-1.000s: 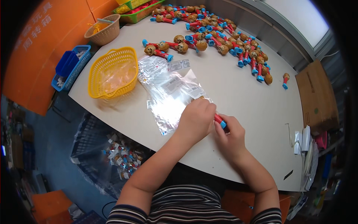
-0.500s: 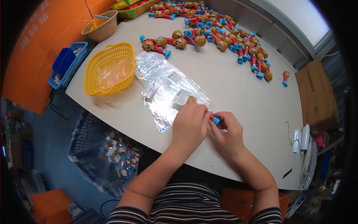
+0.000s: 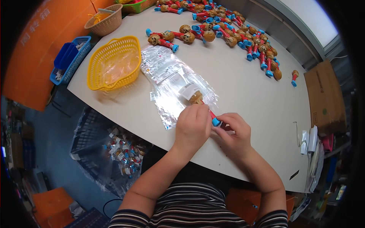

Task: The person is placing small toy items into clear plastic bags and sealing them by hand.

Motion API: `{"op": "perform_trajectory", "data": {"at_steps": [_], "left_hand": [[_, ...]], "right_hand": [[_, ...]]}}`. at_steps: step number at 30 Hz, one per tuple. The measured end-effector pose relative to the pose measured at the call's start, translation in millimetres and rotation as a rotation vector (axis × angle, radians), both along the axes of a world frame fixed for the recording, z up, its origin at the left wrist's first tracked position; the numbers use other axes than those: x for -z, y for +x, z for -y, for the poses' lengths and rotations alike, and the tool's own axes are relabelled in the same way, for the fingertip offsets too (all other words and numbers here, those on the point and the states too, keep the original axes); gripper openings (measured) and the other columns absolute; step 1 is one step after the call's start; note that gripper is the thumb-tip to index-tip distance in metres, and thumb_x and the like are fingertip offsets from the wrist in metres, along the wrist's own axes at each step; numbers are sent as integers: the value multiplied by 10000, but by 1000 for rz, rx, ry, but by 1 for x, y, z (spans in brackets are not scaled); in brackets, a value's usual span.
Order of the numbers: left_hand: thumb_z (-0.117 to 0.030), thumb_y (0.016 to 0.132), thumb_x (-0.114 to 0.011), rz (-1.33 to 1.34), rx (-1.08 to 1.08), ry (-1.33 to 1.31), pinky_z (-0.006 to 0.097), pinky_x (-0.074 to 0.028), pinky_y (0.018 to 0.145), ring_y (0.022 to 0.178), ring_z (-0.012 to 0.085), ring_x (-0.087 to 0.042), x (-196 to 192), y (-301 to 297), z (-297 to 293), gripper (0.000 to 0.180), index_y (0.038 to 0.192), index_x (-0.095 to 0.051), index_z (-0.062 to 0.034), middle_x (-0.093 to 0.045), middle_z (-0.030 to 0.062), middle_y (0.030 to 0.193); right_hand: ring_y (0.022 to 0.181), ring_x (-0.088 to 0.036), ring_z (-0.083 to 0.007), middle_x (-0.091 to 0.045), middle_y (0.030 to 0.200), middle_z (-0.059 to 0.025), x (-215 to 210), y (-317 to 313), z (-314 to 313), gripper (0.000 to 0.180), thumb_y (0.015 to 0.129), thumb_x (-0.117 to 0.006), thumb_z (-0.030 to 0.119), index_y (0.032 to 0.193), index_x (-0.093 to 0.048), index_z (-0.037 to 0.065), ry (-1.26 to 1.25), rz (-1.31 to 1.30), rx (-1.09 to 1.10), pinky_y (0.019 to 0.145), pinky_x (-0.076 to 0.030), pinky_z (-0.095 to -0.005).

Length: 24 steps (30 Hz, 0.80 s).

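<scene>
A toy figure with a round brown head, red body and blue base lies slantwise between my hands at the table's front. My left hand is closed round its red body from the left. At the other end, the thumb and fingers of my right hand pinch the blue base. By the head sits a white printed label; whether it is stuck on or part of a clear wrapper I cannot tell. Under and beyond the figure are overlapping shiny clear plastic bags.
A yellow basket stands left of the bags, with blue and tan baskets beyond it. Many similar figures cover the far side. A cardboard box borders the right edge. Below left, a lined crate holds wrapped figures.
The figure's head and red body show more now, past my left hand. My right hand has shifted slightly right, still at the blue base. The whole view has tilted a little.
</scene>
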<state>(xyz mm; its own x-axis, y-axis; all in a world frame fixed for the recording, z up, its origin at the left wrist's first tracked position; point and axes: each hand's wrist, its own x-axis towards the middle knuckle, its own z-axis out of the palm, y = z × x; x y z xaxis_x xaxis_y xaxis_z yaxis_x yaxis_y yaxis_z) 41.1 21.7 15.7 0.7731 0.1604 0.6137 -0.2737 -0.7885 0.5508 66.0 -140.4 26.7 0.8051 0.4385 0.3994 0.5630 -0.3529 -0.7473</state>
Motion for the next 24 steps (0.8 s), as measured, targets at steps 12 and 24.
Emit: {"op": "perform_trajectory", "data": {"at_steps": [12,24], "left_hand": [[8,786,-668,9,110,-123,399,-478,654,730,317,-602,1,-8,4,173,943,-600,-18,-619,125,824],[-10,791,-680,-4,186,-25,398,-468,651,729,301,-583,4,-9,-4,165,937,-604,-28,-587,110,798]], "right_hand": [[901,-574,-207,-560,1038,-94,18,39,-2,474,624,-820,-6,1035,-588,40,-30,253,2,718,-498,-291],[902,-625,-195,-599,1099,-85,14,47,-19,470,718,-735,-43,1151,-565,29,-28,-162,-37,784,-540,-297]]}}
